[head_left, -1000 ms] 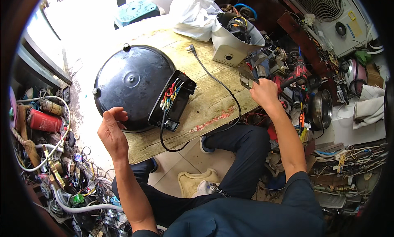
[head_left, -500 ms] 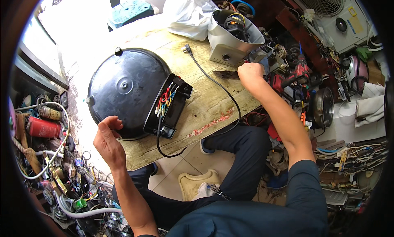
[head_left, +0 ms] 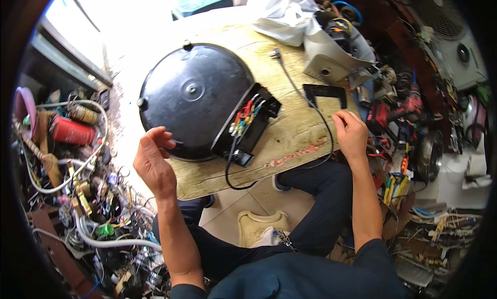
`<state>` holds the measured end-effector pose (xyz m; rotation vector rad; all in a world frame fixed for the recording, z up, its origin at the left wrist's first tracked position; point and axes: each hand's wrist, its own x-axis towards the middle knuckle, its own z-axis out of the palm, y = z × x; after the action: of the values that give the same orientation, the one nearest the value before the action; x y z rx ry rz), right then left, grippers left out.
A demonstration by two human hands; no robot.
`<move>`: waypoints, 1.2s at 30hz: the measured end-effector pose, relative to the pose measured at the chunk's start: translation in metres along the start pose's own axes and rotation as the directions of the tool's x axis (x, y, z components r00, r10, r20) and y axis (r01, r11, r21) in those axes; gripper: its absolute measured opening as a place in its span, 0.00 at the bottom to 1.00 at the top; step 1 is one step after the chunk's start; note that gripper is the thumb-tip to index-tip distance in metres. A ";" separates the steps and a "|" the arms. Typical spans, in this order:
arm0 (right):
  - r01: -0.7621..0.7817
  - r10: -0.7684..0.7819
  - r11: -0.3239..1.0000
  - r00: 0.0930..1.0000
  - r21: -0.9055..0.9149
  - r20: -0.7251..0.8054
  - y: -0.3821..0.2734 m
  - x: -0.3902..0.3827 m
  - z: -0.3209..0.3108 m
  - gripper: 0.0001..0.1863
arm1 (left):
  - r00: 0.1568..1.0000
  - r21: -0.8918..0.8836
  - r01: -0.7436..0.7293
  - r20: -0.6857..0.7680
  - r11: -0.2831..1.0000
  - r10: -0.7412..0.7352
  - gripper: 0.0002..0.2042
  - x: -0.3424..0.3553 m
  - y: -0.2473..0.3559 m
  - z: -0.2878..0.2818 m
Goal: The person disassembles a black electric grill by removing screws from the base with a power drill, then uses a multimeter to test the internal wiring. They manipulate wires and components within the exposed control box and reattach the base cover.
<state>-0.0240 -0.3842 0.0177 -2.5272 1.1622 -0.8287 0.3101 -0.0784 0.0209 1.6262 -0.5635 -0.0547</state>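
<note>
A round black appliance base (head_left: 192, 112) lies upside down on the wooden table, its open side box (head_left: 253, 136) showing red, yellow and blue wires (head_left: 242, 118). My left hand (head_left: 156, 162) is by its near-left rim, fingers loosely bent and apart, gripping nothing; whether it touches the rim I cannot tell. A black power cord (head_left: 313, 103) loops from the box across the table to a plug (head_left: 274, 53). My right hand (head_left: 352, 137) is over the table's right edge, fingers curled together; what they hold, if anything, is hidden. Just beyond it lies a flat black frame (head_left: 309, 89).
A white housing (head_left: 316, 66) with parts inside and a white plastic bag (head_left: 284, 14) stand at the table's back right. A red power drill (head_left: 409, 105) lies among clutter on the right. Cables and a red cylinder (head_left: 72, 130) crowd the left floor.
The black frame, seen edge-on beside my right hand before, now lies flat on the table. My right hand has drawn back from it toward me. The whole view has shifted.
</note>
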 end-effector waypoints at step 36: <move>-0.174 0.116 0.712 0.985 0.680 0.131 -0.127 -0.016 0.071 0.34 | 0.976 0.280 -0.088 -0.169 0.956 0.140 0.25 0.008 -0.008 0.007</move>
<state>0.0882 -0.2903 0.0088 -1.8014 0.7977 -0.8982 0.3178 -0.0876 0.0145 1.8373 -0.5351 0.2711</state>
